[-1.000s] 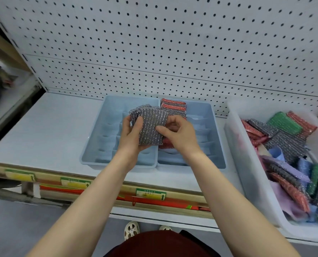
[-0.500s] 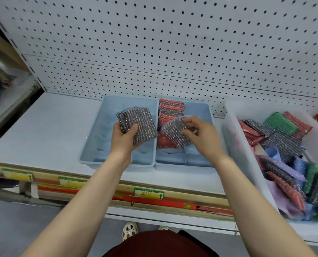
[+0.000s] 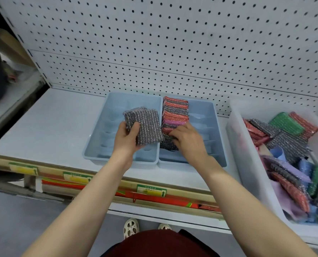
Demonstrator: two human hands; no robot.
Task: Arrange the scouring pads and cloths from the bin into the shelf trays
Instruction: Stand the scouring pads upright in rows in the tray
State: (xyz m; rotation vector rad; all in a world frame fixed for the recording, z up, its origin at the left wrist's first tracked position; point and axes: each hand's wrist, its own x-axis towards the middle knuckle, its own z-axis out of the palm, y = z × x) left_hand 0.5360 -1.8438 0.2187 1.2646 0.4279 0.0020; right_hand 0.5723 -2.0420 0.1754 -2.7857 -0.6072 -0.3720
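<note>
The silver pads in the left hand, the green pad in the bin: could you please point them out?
silver pads (image 3: 147, 125): head view, middle of the front pad's face.
green pad (image 3: 286, 123): head view, centre of its top face.

colours and patterns, shelf display
pale blue plastic trays (image 3: 106, 127); silver-grey striped scouring pads (image 3: 145, 125); red-and-grey standing pads (image 3: 174, 112); white black-dotted pegboard (image 3: 173, 43); translucent white bin (image 3: 247, 164), green pad (image 3: 286, 123).

White shelf (image 3: 48, 127) under a pegboard back, two pale blue trays (image 3: 98, 145) side by side at its middle, touching, clear plastic bin (image 3: 247, 154) just beside them on the right, price labels (image 3: 150, 190) along the front edge
</note>
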